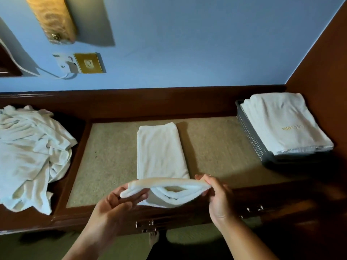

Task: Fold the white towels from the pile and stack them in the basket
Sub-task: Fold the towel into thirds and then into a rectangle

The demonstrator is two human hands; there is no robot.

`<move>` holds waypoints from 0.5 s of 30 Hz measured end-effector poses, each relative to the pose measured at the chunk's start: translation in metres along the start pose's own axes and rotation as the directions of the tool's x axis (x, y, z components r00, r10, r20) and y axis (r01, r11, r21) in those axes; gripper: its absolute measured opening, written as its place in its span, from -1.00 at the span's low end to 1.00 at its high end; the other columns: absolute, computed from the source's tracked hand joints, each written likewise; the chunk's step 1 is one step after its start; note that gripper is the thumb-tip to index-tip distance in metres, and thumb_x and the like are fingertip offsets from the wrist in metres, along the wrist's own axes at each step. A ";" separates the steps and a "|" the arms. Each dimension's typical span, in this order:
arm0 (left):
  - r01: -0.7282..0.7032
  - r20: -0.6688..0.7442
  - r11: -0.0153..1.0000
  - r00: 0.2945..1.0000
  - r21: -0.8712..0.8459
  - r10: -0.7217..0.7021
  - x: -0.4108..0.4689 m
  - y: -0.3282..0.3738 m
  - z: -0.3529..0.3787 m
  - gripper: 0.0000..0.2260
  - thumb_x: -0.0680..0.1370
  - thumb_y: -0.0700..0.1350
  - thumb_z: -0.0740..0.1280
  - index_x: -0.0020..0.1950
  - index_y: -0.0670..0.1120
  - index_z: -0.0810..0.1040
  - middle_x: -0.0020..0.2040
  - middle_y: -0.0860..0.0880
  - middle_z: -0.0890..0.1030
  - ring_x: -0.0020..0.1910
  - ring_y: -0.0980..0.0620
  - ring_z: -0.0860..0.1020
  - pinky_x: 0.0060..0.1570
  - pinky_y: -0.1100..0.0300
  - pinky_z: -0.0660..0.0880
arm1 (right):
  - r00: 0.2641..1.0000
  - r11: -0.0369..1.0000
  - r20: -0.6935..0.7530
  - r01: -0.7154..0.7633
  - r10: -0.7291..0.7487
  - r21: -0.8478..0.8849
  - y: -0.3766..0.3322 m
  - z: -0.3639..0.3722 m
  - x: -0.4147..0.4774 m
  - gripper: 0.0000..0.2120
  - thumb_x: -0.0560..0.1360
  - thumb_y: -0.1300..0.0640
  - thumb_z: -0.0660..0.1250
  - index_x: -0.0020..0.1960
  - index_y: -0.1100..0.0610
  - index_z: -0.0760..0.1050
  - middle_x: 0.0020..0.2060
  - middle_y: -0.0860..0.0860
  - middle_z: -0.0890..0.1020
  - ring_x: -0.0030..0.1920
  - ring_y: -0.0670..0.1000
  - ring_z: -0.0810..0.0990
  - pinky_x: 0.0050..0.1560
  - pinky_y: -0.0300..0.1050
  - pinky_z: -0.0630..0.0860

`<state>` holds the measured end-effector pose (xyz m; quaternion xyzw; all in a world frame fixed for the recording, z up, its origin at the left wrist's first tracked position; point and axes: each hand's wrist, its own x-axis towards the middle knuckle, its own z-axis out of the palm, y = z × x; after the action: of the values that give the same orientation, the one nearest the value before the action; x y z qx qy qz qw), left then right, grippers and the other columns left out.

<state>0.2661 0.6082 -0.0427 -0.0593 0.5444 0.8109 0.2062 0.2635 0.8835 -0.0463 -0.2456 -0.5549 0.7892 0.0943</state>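
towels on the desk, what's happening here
A person is folding a white towel lying on the desk. The left hand and right hand each grip its near end, lifted off the surface. An unfolded pile lies to the left; folded towels sit stacked in the basket on the right.

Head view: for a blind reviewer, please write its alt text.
Left hand and right hand pinch the near end of a folded white towel on a beige-topped wooden desk. A crumpled white towel pile lies left; a grey mesh basket of folded towels stands right.
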 end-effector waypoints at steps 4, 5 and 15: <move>-0.077 -0.063 0.948 0.993 0.308 0.101 0.071 0.039 0.000 -0.73 0.54 -0.32 0.32 0.24 -0.27 0.57 0.09 -0.20 0.71 0.13 -0.11 0.68 0.06 0.07 0.54 | 0.999 0.999 0.037 0.023 -0.021 -0.043 -0.012 0.026 0.058 -0.68 0.54 0.15 0.34 -0.36 0.17 0.66 -0.33 0.14 0.66 -0.21 0.02 0.62 -0.07 -0.02 0.46; -0.064 -0.093 0.938 0.991 0.342 0.101 0.086 0.047 0.001 -0.77 0.56 -0.28 0.33 0.21 -0.23 0.60 0.04 -0.17 0.73 0.09 -0.09 0.69 0.00 0.06 0.50 | 0.997 0.996 0.070 0.035 -0.029 -0.083 -0.017 0.033 0.068 -0.71 0.54 0.21 0.34 -0.33 0.17 0.68 -0.29 0.16 0.69 -0.17 0.03 0.63 -0.01 -0.02 0.47; 0.211 -0.240 0.865 0.965 0.456 -0.108 0.210 0.071 -0.022 -0.79 0.65 -0.13 0.31 0.04 -0.27 0.61 -0.17 -0.20 0.73 -0.32 -0.07 0.66 -0.35 0.17 0.39 | 0.997 0.915 0.034 0.080 -0.073 -0.395 0.014 0.070 0.162 -0.81 0.44 0.34 0.48 -0.20 0.06 0.66 -0.24 -0.03 0.72 -0.17 -0.08 0.64 -0.06 -0.15 0.52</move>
<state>0.0447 0.6218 -0.0583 -0.1355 0.7390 0.6210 0.2234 0.0911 0.8884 -0.0867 -0.2304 -0.7130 0.6587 0.0686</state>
